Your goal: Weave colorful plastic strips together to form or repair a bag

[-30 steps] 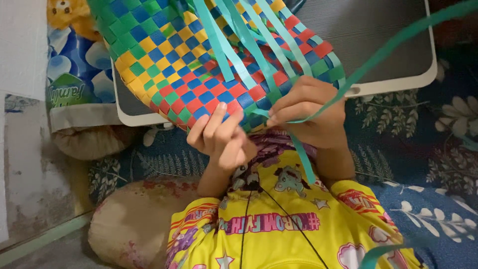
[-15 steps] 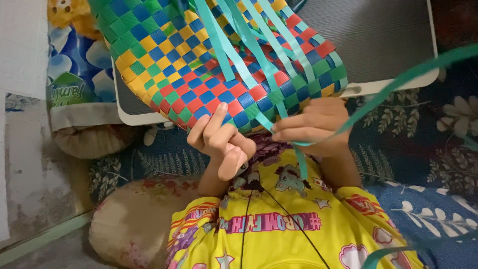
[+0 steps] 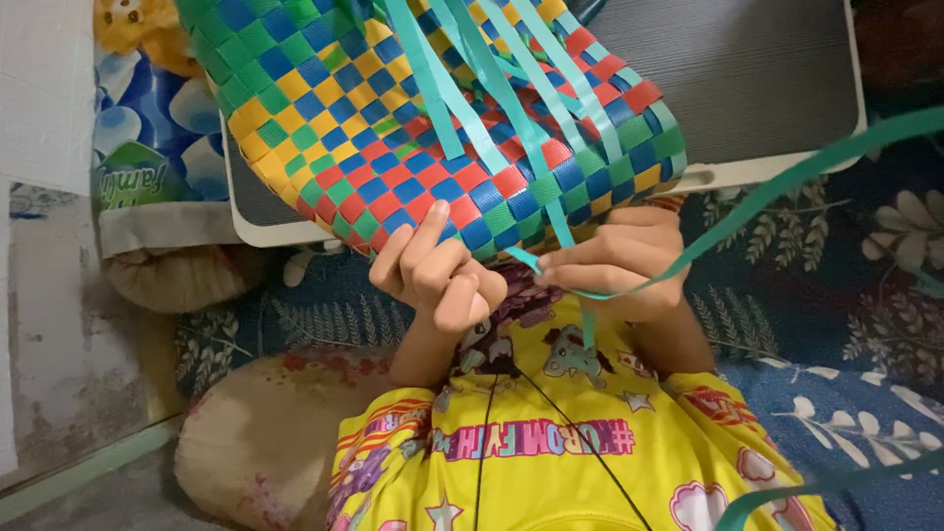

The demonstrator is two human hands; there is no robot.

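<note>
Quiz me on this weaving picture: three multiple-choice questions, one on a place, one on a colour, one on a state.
1. Where does the woven piece sit?
A. above the hands, partly over a grey tray
B. on a chair
C. inside a box

2. What colour are the loose strips?
A. white
B. teal green
C. black

3. What is the right hand doing?
A. resting flat
B. holding scissors
C. pinching a strip

Answers: 1 A, the weave overlaps the tray. 2 B, all loose strips are teal. 3 C, fingers close on a strip; the left hand touches the weave's edge.
</note>
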